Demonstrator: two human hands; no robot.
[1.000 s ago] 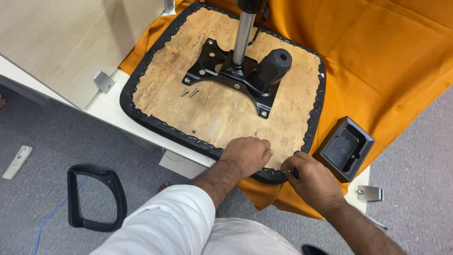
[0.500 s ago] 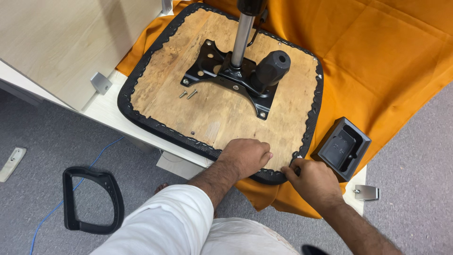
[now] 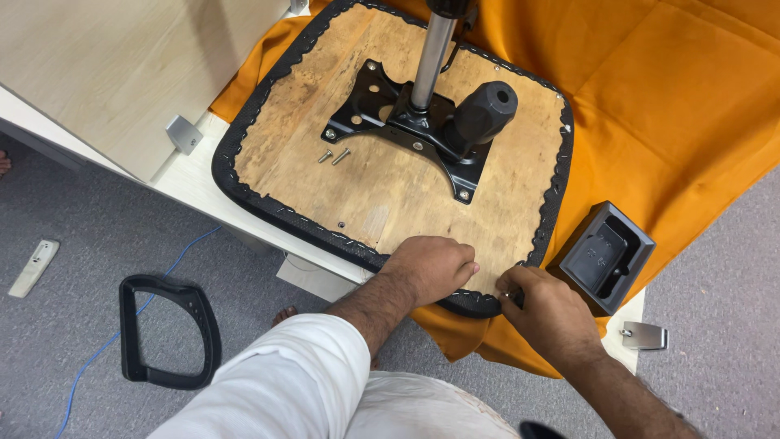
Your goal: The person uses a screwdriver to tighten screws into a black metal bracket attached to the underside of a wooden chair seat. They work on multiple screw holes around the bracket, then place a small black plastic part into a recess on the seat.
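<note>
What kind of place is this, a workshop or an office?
Probably an office or a room where furniture is being put together, not a proper workshop: grey carpet, a pale wooden desk, and an upturned chair seat lying on an orange cloth, with a loose armrest on the floor.

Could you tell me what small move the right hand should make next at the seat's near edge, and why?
Probably keep the left hand pressing the upturned seat base and turn the small metal piece pinched in the right hand at the stapled rim, since its fingertips already grip there.
</note>
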